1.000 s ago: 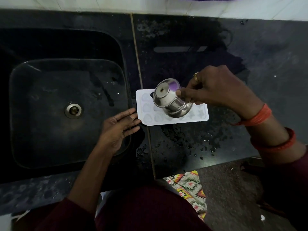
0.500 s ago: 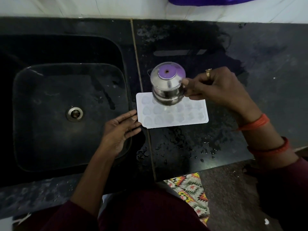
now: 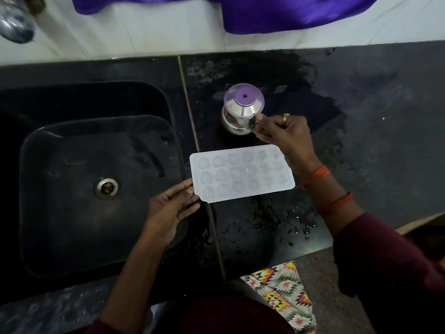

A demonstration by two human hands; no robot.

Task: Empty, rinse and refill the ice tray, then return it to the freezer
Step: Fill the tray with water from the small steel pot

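The steel jug (image 3: 242,109) has left the ice tray (image 3: 242,173); I see it upright on the wet surface (image 3: 373,116) behind, right hand (image 3: 281,131) gripping its handle. The tray lies flat beside the sink (image 3: 84,189), with the left hand (image 3: 168,210) touching its corner with straight fingers.

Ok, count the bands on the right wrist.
2: an orange thread band nearest the right hand, and a red bangle further up, beside the sleeve. The sleeve may hide more.
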